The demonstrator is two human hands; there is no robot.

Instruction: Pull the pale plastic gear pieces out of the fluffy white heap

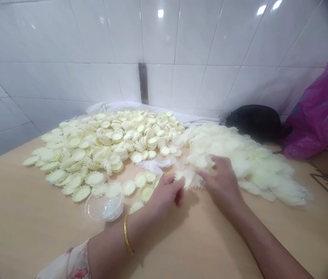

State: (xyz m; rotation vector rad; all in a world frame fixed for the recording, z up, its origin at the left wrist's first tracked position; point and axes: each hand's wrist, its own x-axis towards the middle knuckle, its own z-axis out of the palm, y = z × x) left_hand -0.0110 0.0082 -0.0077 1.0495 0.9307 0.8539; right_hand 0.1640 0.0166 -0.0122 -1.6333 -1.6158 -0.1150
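Left hand [164, 197] and right hand [222, 182] gripping one toothed cream disc [187, 178] at frame centre; one heap of like discs [108, 141] upper left, one fluffy pale mass [248, 159] right.

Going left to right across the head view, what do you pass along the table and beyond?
heap of toothed discs → left hand → right hand → fluffy pile → magenta bag
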